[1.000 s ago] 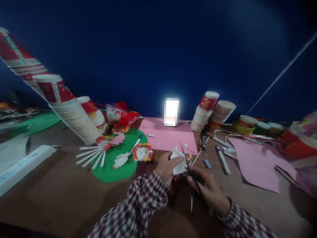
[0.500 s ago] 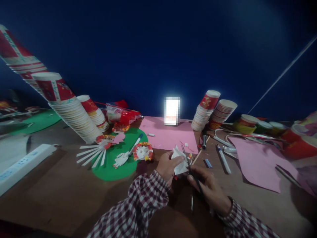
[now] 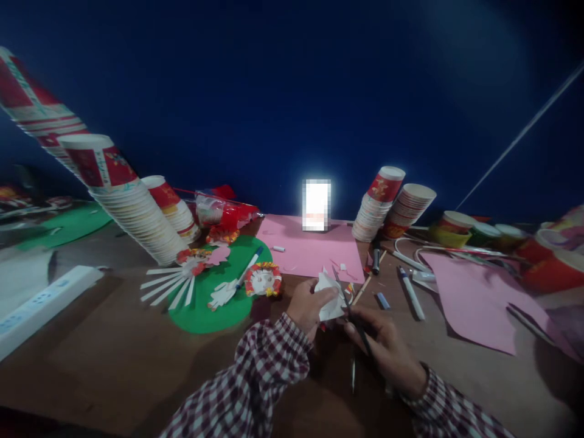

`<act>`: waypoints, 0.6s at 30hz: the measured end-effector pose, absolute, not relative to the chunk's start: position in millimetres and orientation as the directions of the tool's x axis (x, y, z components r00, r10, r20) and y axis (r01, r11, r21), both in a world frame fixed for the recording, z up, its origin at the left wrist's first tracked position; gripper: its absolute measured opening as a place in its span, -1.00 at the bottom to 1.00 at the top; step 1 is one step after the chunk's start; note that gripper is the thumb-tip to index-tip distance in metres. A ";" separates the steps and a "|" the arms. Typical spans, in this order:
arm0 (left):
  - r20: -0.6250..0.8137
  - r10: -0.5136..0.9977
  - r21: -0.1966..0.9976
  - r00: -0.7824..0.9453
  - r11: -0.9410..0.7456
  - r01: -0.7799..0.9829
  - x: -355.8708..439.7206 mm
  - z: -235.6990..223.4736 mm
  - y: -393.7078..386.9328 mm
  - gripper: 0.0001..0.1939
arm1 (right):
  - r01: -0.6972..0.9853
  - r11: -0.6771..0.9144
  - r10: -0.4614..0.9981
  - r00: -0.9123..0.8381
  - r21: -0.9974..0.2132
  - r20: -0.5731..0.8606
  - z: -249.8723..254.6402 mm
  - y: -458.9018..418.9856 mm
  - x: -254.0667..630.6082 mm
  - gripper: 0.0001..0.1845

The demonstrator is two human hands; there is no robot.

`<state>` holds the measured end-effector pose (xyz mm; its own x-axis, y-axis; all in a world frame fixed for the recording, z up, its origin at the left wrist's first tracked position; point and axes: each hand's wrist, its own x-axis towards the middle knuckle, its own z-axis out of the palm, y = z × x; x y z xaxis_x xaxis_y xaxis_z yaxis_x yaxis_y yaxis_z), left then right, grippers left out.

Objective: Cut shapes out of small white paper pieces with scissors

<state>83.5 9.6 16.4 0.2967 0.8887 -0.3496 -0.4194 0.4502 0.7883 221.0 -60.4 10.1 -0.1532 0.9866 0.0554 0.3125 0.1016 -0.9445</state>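
Note:
Near the middle of the table my left hand (image 3: 306, 305) pinches a piece of white paper (image 3: 329, 296), thumb on top. My right hand (image 3: 387, 344) is closed on a pair of dark scissors (image 3: 360, 331). Their blades point up and away along the paper's right edge; whether they are cutting into it I cannot tell. A bit of red shows under the paper. Left of my hands, a green paper disc (image 3: 191, 322) bears a white paper cut-out (image 3: 224, 294), a marker (image 3: 250, 266) and a red-rimmed round paper piece (image 3: 263, 281).
Tall stacks of paper cups (image 3: 137, 207) lean at the left; shorter cup stacks (image 3: 371, 207) stand behind on the right. A pink sheet (image 3: 314, 249) lies beneath a bright, blurred-out object (image 3: 316, 204). Rightward are a marker (image 3: 412, 295) and more pink paper (image 3: 474, 316). A power strip (image 3: 50, 304) lies at far left.
The paper and scissors have shifted only very slightly in my hands. Both hands stay in the same place, and the things on the table have not moved.

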 end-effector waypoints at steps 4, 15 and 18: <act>-0.341 0.894 0.808 0.291 0.436 -0.395 82.7 14.8 9.9 -0.71 | 0.319 0.110 0.986 -0.155 -0.941 0.063 11.7 -60.2 220.2 -0.74; -0.341 0.880 0.785 0.331 0.460 -0.415 82.8 12.9 8.5 -0.68 | 0.279 0.121 0.986 -0.140 -0.953 0.085 8.2 -59.4 220.5 -0.71; -0.334 0.880 0.789 0.338 0.457 -0.411 82.1 10.9 9.6 -0.69 | 0.271 0.108 0.985 -0.157 -0.957 0.067 9.1 -59.4 220.7 -0.70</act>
<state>82.1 9.6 10.9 0.3381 0.8800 -0.3337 -0.4108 0.4570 0.7889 220.7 -59.4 9.1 -0.1569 0.9854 0.0667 0.2708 0.1078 -0.9566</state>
